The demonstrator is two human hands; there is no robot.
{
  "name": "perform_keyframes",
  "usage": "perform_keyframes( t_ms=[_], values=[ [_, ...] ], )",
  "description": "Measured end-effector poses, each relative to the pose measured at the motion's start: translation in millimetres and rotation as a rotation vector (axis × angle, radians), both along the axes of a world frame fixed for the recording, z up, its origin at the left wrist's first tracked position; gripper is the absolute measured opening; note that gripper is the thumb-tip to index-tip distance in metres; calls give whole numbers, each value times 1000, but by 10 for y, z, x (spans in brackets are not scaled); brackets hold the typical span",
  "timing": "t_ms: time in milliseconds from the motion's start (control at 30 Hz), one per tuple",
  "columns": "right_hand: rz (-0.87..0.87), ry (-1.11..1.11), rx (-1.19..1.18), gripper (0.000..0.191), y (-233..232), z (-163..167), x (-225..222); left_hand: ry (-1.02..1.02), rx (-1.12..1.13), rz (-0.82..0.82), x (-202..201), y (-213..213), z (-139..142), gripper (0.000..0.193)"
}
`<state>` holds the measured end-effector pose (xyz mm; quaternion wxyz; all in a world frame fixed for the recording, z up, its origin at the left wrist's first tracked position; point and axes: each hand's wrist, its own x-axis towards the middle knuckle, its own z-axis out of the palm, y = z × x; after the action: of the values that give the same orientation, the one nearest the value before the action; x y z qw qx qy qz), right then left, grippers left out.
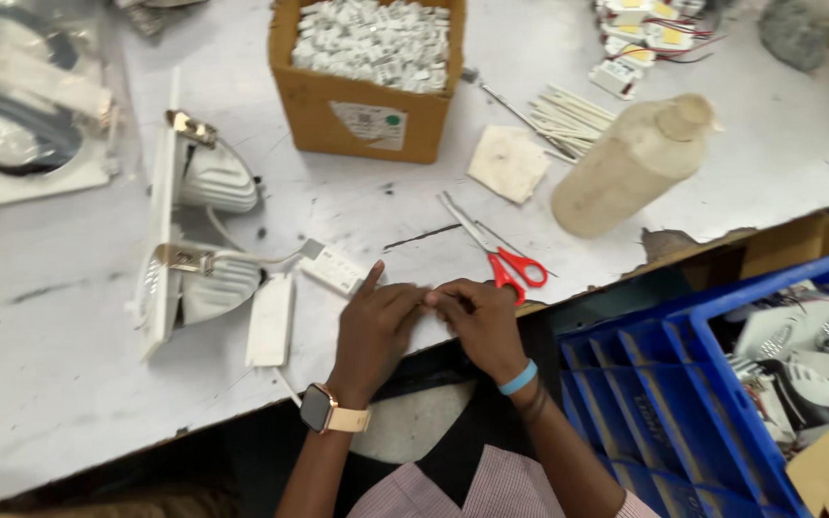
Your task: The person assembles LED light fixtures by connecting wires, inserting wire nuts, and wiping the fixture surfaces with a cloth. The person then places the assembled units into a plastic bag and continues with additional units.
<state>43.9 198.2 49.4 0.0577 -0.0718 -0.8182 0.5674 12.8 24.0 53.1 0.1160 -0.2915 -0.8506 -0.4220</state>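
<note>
My left hand [376,321] and right hand [477,317] meet fingertip to fingertip at table [69,364] edge, just left of red-handled scissors [501,257]; pinched item too small to tell. White driver box [336,269] just beyond left hand.

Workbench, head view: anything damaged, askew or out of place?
Yes. The table edge is chipped and torn near the red-handled scissors, showing brown material under the white top. The plastic bottle lies on its side, nothing visibly spilled. The twin light fixture stands on its edge. Both the left hand and right hand pinch something small, hidden.
</note>
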Motion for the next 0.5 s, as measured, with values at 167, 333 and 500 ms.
perform_keyframes(
  t_ms=[167, 333, 500],
  values=[
    [-127, 18, -23, 18, 219, 104, -124, -105, 166, 122, -118, -74, -128, 7],
    [-103, 524, 425, 12, 397, 600, -837, -83, 325, 121, -132, -110, -197, 10],
    [191, 815, 810, 8, 322, 954, -2530, -93, 395, 168, -114, -102, -208, 13]
  ],
)
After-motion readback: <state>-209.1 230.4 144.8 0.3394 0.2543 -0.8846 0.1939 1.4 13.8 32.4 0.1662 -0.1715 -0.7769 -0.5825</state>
